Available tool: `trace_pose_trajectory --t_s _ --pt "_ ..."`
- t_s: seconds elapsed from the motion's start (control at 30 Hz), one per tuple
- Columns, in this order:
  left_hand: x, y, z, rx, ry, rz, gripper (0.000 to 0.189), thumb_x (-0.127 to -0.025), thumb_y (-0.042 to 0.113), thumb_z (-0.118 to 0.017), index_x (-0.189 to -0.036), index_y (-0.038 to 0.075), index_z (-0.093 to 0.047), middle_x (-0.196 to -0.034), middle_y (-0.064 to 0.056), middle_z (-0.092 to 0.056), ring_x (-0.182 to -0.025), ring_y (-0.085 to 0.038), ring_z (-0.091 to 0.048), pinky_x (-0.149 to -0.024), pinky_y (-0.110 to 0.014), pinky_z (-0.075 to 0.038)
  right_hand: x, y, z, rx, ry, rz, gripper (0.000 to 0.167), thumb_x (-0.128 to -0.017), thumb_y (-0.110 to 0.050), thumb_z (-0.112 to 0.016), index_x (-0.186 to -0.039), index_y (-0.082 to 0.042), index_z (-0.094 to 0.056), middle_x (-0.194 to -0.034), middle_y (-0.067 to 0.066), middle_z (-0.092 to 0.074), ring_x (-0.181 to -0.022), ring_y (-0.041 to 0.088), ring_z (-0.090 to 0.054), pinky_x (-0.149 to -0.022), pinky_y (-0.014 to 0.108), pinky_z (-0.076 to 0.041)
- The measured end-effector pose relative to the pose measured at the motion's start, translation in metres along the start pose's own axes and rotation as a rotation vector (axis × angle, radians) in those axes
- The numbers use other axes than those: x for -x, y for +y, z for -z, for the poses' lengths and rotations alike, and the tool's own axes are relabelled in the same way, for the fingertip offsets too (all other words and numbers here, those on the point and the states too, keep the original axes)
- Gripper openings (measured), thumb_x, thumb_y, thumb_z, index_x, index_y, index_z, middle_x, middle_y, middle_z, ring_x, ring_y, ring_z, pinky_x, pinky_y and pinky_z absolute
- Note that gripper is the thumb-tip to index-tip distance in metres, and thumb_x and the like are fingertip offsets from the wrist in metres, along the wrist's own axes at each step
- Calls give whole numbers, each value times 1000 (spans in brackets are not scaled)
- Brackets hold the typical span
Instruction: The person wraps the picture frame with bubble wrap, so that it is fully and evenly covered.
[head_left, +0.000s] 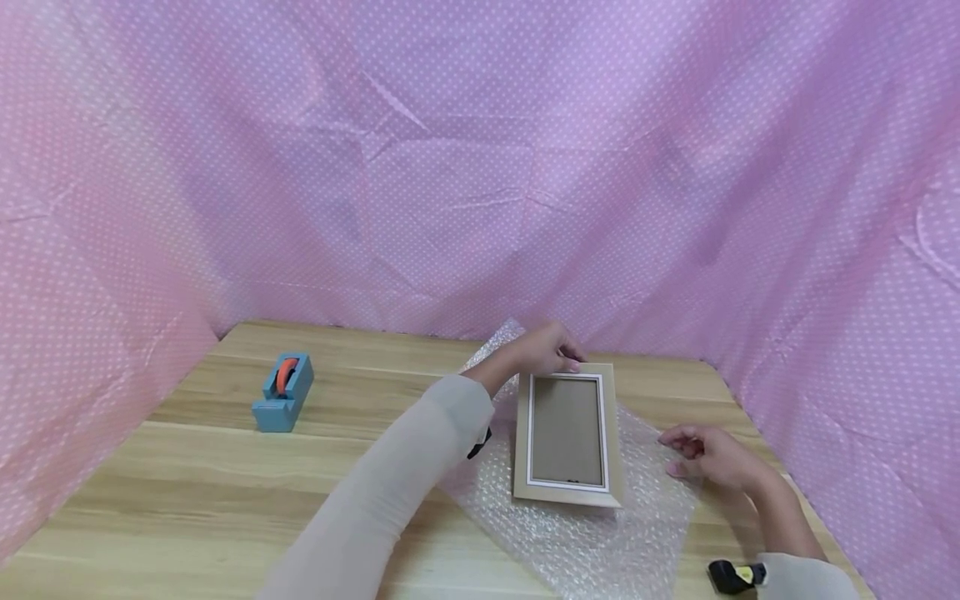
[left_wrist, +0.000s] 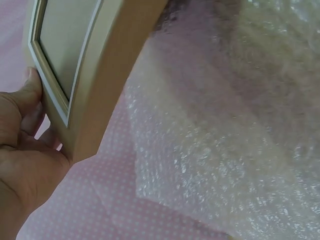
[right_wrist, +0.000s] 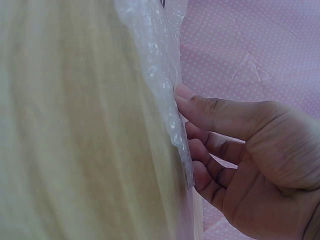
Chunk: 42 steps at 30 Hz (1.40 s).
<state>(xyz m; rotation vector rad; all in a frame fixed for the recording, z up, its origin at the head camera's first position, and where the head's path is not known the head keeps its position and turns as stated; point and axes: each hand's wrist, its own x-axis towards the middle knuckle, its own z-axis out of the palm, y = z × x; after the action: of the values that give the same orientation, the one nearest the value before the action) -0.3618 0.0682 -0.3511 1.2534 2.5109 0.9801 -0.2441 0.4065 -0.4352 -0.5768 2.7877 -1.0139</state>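
A light wooden picture frame (head_left: 566,497) with a white inner border tilts over a sheet of bubble wrap (head_left: 656,508). My left hand (head_left: 546,348) grips its far end, thumb on the front face. In the left wrist view, that hand (left_wrist: 25,145) holds a corner of the picture frame (left_wrist: 95,100), with the bubble wrap (left_wrist: 200,170) beside it. My right hand (head_left: 712,457) is at the right edge of the wrap. In the right wrist view, the right hand's (right_wrist: 250,155) thumb and bent fingers meet the wrap's edge (right_wrist: 167,110), thumb and fingertips apart.
A blue tape dispenser (head_left: 285,396) with an orange core stands on the left of the wooden table (head_left: 225,492). Pink dotted cloth (head_left: 450,208) hangs behind and along both sides. A black wrist device (head_left: 731,577) is at the right cuff.
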Motion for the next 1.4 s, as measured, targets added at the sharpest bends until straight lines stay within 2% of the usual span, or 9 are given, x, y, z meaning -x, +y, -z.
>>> trace_pose_trajectory --t_s 0.2,0.3,0.53,0.67,0.73,0.83,1.0,1.23,1.4 --pt "-6 -9 -18 -97 -6 -32 24 -101 8 -63 -121 1 -73 -121 -10 -73 -112 -19 -69 -96 -20 -51 1 -2 0 2 -5 -14 41 -84 -13 -84 -118 5 -69 -98 6 -65 -85 8 -54 -72 23 -48" --pt "-9 -16 -28 -110 -9 -29 23 -102 9 -62 -121 4 -74 -120 -7 -74 -109 -15 -69 -94 -18 -50 1 -4 0 -4 -12 -18 42 -84 -13 -84 -118 5 -69 -98 7 -65 -85 8 -54 -72 23 -49" --pt "-13 -28 -45 -37 -46 17 23 -102 11 -62 -119 7 -76 -113 -2 -77 -95 -6 -68 -84 -14 -51 -1 -7 -3 12 -13 -27 43 -83 -15 -85 -119 3 -69 -101 7 -66 -88 10 -56 -75 24 -50" --pt "-12 -30 -49 -45 -75 -2 20 -100 9 -65 -116 3 -77 -112 -6 -77 -92 -7 -69 -81 -13 -52 -3 -8 -3 14 -14 -57 43 -82 -18 -85 -118 0 -70 -102 7 -66 -91 14 -57 -77 23 -50" --pt "-10 -32 -51 -67 -100 15 20 -100 10 -65 -115 4 -77 -113 -6 -76 -94 -8 -70 -82 -13 -52 -4 -8 -3 7 -15 -66 43 -81 -18 -86 -118 0 -70 -102 7 -66 -91 14 -57 -78 23 -50" --pt "-6 -35 -53 -100 -136 82 22 -100 14 -66 -118 8 -77 -116 -2 -76 -102 -10 -69 -89 -16 -51 -4 -8 -2 0 -17 -60 43 -81 -16 -85 -117 1 -69 -102 7 -65 -91 15 -57 -76 23 -50" --pt "2 -36 -52 -93 -162 150 23 -101 16 -66 -121 13 -77 -114 2 -75 -103 -8 -67 -92 -20 -51 -4 -7 -3 -5 -11 -68 42 -81 -15 -86 -116 1 -70 -101 7 -65 -90 15 -56 -76 23 -50" --pt "26 -46 -36 -181 -176 149 20 -97 18 -72 -114 11 -78 -106 1 -76 -98 -12 -68 -91 -24 -52 -4 -6 -4 -13 -14 -81 43 -82 -17 -86 -118 1 -69 -102 7 -65 -90 15 -56 -76 23 -50" --pt "45 -55 -26 -93 -189 173 30 -95 20 -75 -124 13 -74 -117 6 -72 -109 -11 -64 -99 -26 -49 -1 -5 -2 -5 2 -52 42 -81 -14 -86 -116 3 -70 -100 7 -65 -88 12 -56 -75 23 -50"
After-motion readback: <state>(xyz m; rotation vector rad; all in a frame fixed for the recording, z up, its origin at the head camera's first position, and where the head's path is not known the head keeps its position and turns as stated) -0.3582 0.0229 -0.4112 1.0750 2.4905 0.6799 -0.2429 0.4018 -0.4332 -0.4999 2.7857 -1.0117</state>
